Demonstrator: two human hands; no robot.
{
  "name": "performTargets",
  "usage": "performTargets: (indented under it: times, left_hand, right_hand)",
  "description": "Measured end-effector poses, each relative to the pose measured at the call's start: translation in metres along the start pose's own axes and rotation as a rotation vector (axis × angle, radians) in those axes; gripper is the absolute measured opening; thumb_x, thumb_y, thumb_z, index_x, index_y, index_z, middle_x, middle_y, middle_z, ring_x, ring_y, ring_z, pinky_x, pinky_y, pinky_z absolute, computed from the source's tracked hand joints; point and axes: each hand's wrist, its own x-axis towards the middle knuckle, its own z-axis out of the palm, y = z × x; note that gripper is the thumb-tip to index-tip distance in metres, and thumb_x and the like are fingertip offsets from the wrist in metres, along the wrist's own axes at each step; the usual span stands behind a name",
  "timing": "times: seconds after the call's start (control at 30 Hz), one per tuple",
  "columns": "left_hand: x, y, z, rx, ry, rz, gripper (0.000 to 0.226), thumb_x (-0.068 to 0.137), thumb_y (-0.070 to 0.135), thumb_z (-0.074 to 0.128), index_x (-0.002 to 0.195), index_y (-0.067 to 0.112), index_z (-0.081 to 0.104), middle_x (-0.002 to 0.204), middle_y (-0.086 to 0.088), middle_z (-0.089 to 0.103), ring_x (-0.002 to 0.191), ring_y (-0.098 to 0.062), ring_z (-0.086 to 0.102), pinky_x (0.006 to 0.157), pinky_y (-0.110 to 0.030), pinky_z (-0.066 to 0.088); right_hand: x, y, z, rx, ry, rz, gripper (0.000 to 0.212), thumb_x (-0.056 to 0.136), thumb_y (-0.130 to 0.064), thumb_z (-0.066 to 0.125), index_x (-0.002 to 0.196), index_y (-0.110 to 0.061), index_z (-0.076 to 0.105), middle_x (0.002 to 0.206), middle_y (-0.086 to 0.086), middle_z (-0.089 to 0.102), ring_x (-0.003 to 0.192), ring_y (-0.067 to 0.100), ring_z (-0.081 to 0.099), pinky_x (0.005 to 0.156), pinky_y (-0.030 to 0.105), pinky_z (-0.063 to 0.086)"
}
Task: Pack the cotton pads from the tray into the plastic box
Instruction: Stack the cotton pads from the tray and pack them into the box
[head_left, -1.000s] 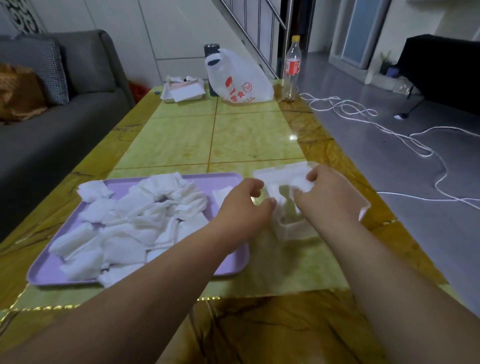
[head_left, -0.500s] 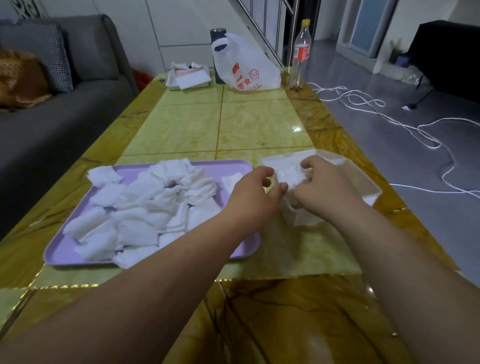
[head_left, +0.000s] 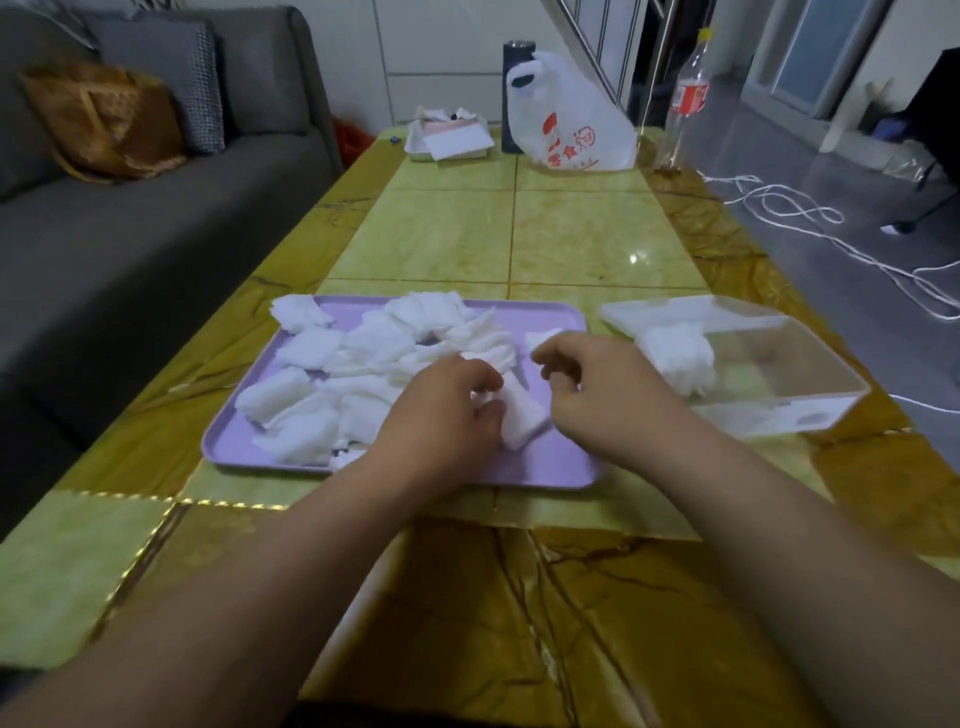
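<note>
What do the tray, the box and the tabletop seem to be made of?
Tray: likely plastic, matte lilac, with a smooth moulded rim and rounded corners.
Box: clear, thin plastic; the table shows through its walls.
Tabletop: glossy yellow-green and brown veining like marble or a stone-look tile, with a bright light reflection; real stone or printed surface, I cannot tell.
</note>
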Motion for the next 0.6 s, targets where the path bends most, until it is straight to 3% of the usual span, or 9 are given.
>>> performTargets:
  times: [0.07, 0.13, 0.23, 0.33, 0.37, 0.43, 0.5, 0.57, 0.6]
  left_hand:
    - [0.005, -0.002, 0.003, 0.075, -0.039, 0.019, 0.028, 0.094, 0.033, 0.064, 0.118, 0.019, 0.068, 0.109, -0.003, 0.066, 0.095, -0.025, 0.064, 0.085, -0.037, 0.051]
    - [0.010, 0.000, 0.005, 0.130, -0.057, 0.029, 0.036, 0.094, 0.046, 0.060, 0.123, 0.025, 0.063, 0.113, -0.001, 0.062, 0.101, -0.024, 0.062, 0.088, -0.040, 0.051]
    - [0.015, 0.002, 0.004, 0.183, -0.109, -0.015, 0.051, 0.090, 0.052, 0.062, 0.136, 0.032, 0.051, 0.123, 0.003, 0.057, 0.114, -0.024, 0.059, 0.094, -0.044, 0.051]
    - [0.017, 0.000, 0.003, 0.186, -0.121, -0.008, 0.056, 0.087, 0.048, 0.068, 0.137, 0.030, 0.049, 0.125, 0.002, 0.055, 0.116, -0.024, 0.058, 0.095, -0.043, 0.051]
    - [0.017, -0.001, 0.003, 0.181, -0.125, -0.004, 0.057, 0.086, 0.046, 0.069, 0.137, 0.030, 0.050, 0.125, 0.001, 0.056, 0.116, -0.024, 0.058, 0.095, -0.043, 0.051]
    - [0.017, -0.004, 0.001, 0.142, -0.147, -0.005, 0.054, 0.084, 0.042, 0.071, 0.135, 0.030, 0.054, 0.123, 0.001, 0.060, 0.114, -0.023, 0.060, 0.093, -0.040, 0.052]
    - [0.017, -0.005, -0.004, 0.089, -0.205, -0.033, 0.050, 0.081, 0.040, 0.074, 0.128, 0.029, 0.058, 0.114, 0.004, 0.065, 0.106, -0.021, 0.063, 0.086, -0.035, 0.053]
    - [0.017, -0.007, -0.008, 0.058, -0.251, -0.039, 0.031, 0.079, 0.037, 0.077, 0.106, 0.027, 0.065, 0.095, 0.005, 0.065, 0.090, -0.019, 0.064, 0.073, -0.030, 0.050]
    - [0.016, -0.007, -0.010, 0.045, -0.248, -0.024, 0.020, 0.079, 0.035, 0.077, 0.089, 0.024, 0.064, 0.083, 0.005, 0.063, 0.080, -0.018, 0.061, 0.064, -0.029, 0.045]
  right_hand:
    - [0.006, 0.008, 0.009, -0.081, -0.041, 0.014, 0.035, 0.091, -0.009, 0.052, 0.118, -0.019, 0.073, 0.116, 0.004, 0.073, 0.107, 0.023, 0.066, 0.095, 0.035, 0.053]
    - [0.014, 0.016, 0.010, -0.138, 0.029, 0.006, 0.037, 0.093, -0.010, 0.051, 0.125, -0.017, 0.069, 0.127, 0.007, 0.067, 0.117, 0.026, 0.061, 0.101, 0.035, 0.049]
    - [0.034, 0.022, 0.017, -0.262, -0.016, -0.015, 0.043, 0.101, -0.016, 0.047, 0.143, -0.009, 0.052, 0.150, 0.013, 0.048, 0.142, 0.031, 0.039, 0.118, 0.036, 0.030]
    - [0.049, 0.027, 0.030, -0.394, -0.170, 0.048, 0.041, 0.106, -0.039, 0.035, 0.124, -0.010, 0.057, 0.152, 0.014, 0.043, 0.150, 0.034, 0.023, 0.122, 0.048, 0.023]
    - [0.051, 0.027, 0.031, -0.396, -0.172, 0.065, 0.038, 0.106, -0.041, 0.033, 0.107, -0.012, 0.058, 0.141, 0.014, 0.051, 0.146, 0.035, 0.031, 0.116, 0.049, 0.030]
    - [0.050, 0.025, 0.028, -0.330, -0.075, 0.059, 0.037, 0.106, -0.038, 0.039, 0.079, -0.015, 0.051, 0.103, 0.013, 0.062, 0.113, 0.035, 0.055, 0.090, 0.041, 0.044]
    - [0.046, 0.022, 0.022, -0.243, 0.025, 0.077, 0.044, 0.104, -0.036, 0.048, 0.066, -0.014, 0.051, 0.074, 0.005, 0.058, 0.079, 0.028, 0.057, 0.063, 0.035, 0.038]
    - [0.044, 0.022, 0.015, -0.168, 0.055, 0.080, 0.029, 0.100, -0.032, 0.058, 0.075, -0.017, 0.061, 0.075, -0.002, 0.060, 0.071, 0.020, 0.057, 0.057, 0.019, 0.039]
    - [0.043, 0.023, 0.012, -0.161, 0.037, 0.079, 0.013, 0.097, -0.028, 0.061, 0.091, -0.018, 0.066, 0.091, 0.000, 0.064, 0.079, 0.018, 0.060, 0.067, 0.015, 0.043]
